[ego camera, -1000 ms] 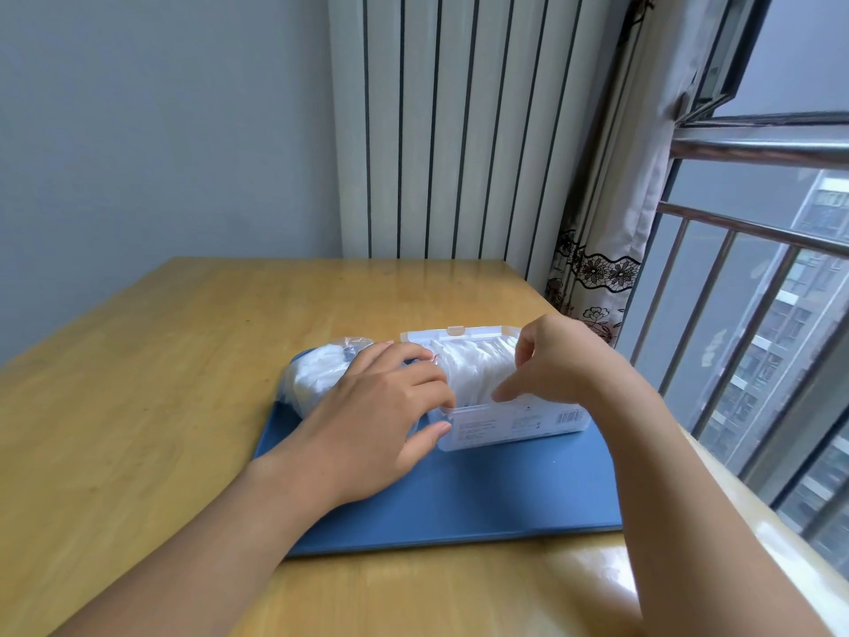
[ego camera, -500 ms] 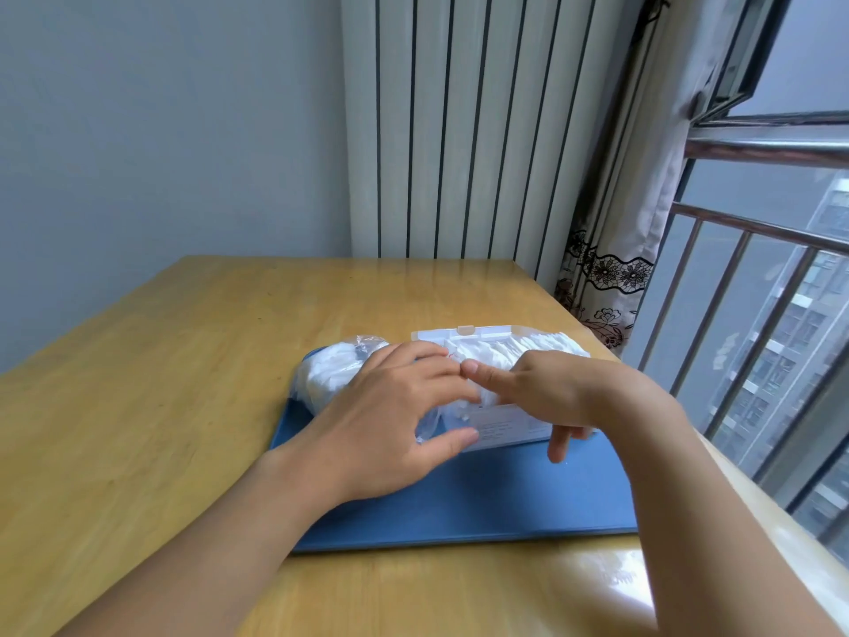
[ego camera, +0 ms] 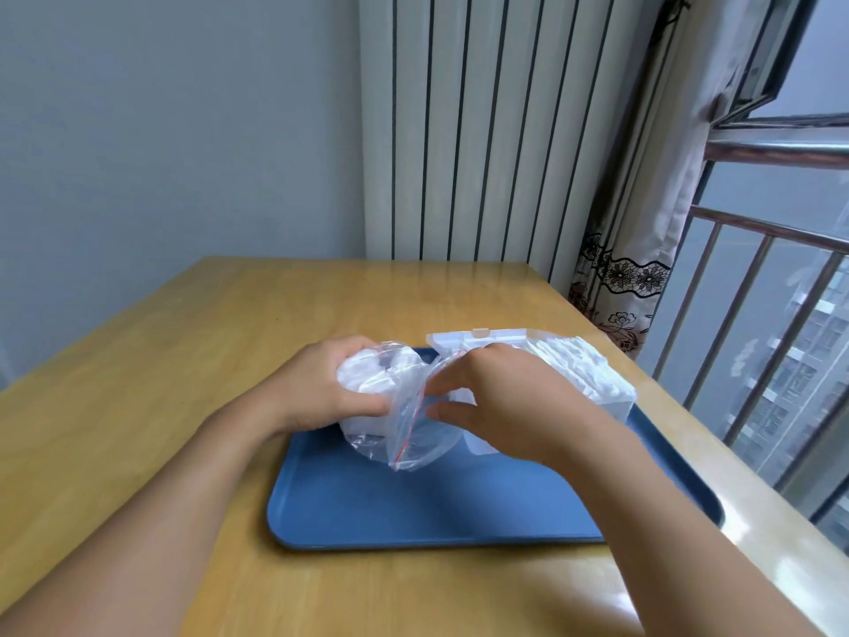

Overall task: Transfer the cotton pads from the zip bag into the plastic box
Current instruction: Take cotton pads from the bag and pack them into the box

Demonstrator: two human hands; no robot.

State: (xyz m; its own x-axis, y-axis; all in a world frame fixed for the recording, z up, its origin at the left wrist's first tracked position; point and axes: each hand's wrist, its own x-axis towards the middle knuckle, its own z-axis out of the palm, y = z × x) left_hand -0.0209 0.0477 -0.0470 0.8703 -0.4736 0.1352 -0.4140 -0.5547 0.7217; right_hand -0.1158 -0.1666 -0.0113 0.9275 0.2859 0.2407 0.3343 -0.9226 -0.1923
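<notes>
Zip bag (ego camera: 404, 420) now lifted off the tray (ego camera: 413, 512), held between both hands' grip.

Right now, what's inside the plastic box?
The plastic box holds a packed row of white cotton pads, visible along its right part, lid open behind. The right hand covers its left end, so whether that part is filled cannot be seen.

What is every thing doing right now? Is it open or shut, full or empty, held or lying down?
zip bag: open at the mouth, held up over the tray, pads inside.
cotton pads: some in the bag.
plastic box: lid up, nearly full of pads.
blue tray: flat on the table.
left hand: grips the bag.
right hand: pinches the bag's mouth.
window: swung open.
</notes>
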